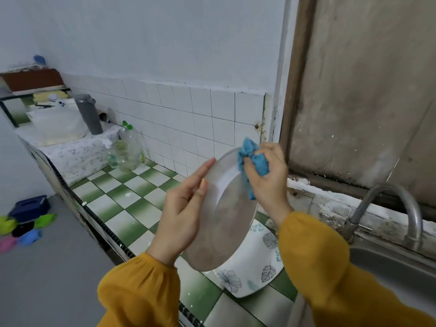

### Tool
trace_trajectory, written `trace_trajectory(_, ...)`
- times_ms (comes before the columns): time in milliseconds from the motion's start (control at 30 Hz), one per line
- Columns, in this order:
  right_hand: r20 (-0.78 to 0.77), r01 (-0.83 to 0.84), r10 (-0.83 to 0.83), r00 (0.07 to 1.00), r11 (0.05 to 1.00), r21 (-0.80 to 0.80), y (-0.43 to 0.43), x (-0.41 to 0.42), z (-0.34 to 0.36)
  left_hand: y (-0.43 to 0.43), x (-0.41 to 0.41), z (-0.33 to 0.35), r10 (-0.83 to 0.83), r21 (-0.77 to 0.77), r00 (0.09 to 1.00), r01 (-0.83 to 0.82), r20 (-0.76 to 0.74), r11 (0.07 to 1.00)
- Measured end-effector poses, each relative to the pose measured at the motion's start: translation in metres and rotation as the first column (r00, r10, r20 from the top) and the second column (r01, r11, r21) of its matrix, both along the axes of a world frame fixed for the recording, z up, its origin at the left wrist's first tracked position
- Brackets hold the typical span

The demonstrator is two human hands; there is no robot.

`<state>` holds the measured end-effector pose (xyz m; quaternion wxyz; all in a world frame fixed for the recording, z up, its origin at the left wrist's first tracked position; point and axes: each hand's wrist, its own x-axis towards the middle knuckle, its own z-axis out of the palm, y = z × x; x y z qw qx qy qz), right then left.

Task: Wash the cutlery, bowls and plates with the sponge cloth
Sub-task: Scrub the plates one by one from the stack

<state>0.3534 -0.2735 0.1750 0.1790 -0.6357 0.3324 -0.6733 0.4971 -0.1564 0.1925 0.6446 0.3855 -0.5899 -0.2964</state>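
Two yellow sleeves (141, 291), lowest in view. One flat plate with a leaf print (254, 267), lying on the green-and-white tiled counter (132, 204), partly under the held plate. One plain round plate (226, 227), held tilted on edge above the counter, between both hands. Left hand (182, 208): fingers straight and pressed together, laid flat along the plate's left rim, thumb resting beside them. Right hand (269, 180): fingers curled round a bunched blue sponge cloth (253, 161), pressing it on the plate's upper right rim. One steel sink (389, 267), to the right, with a curved tap (401, 208) at its back edge. Clear bottles with green caps (128, 149), standing farther along the counter by the tiled wall. One grey flask (89, 114), upright, beyond the bottles.
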Motion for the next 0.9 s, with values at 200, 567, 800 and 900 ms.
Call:
trace_trajectory(200, -0.312, -0.135, 0.006, 0.950, 0.909, -0.394, 0.061, 0.039, -0.065, -0.012, 0.002, 0.006, 0.158, -0.037, 0.956, -0.172, -0.246, 0.984)
trace_trajectory(567, 0.142, -0.080, 0.068, 0.988, 0.993, 0.083, 0.037, 0.030, -0.019, -0.005, -0.003, 0.003, 0.096, -0.041, 0.978, -0.105, -0.184, 0.994)
trace_trajectory(800, -0.073, -0.144, 0.150, 0.986, 0.987, 0.076, 0.046, 0.026, -0.071, -0.003, 0.009, -0.002, 0.183, -0.021, 0.917, -0.204, -0.354, 0.979)
trace_trajectory(900, 0.227, -0.061, -0.020, 0.974, 0.936, 0.348, 0.015, 0.017, -0.040, 0.001, 0.002, -0.006, 0.147, -0.013, 0.956, -0.156, -0.253, 0.988)
